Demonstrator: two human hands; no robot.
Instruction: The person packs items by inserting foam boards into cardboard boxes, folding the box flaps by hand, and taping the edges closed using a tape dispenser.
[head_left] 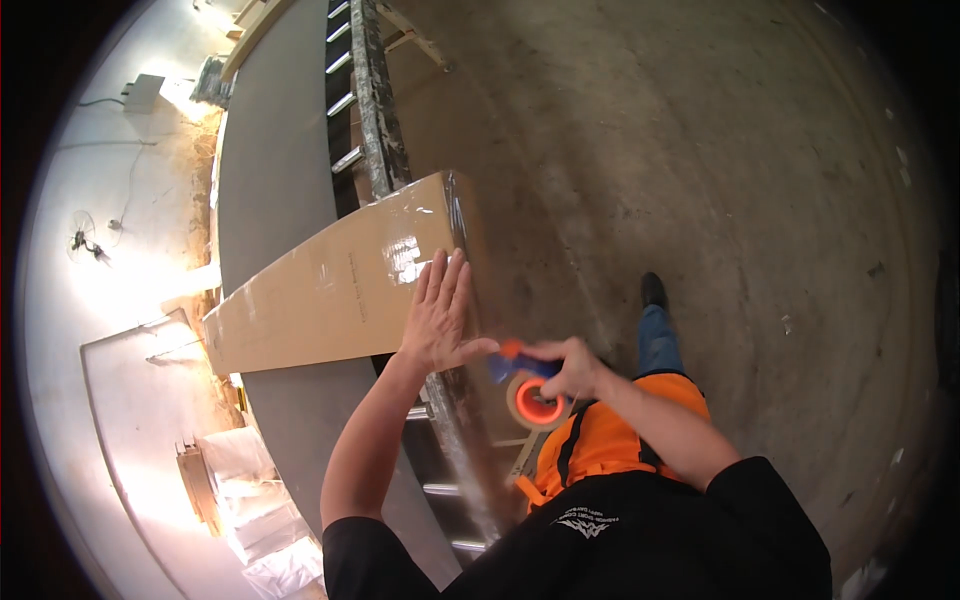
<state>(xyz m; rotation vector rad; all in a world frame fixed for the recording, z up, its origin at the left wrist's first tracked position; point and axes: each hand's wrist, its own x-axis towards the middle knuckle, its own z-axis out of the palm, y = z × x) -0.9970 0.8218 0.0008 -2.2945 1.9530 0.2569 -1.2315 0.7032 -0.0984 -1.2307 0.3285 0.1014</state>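
Observation:
A long brown cardboard box lies across the conveyor, its near end towards me, with shiny clear tape on that end. My left hand rests flat on the box's top near this end, fingers stretched out and thumb spread to the right. Just right of the box, my right hand is closed round the handle of a tape dispenser, blue with an orange-cored roll of tape. The dispenser's front end is slightly blurred and close to my left thumb.
The conveyor has a grey belt, metal rollers and a worn side rail. A concrete floor spreads to the right. Wrapped packages and a fan are by the white wall at left. An orange apron hangs at my waist.

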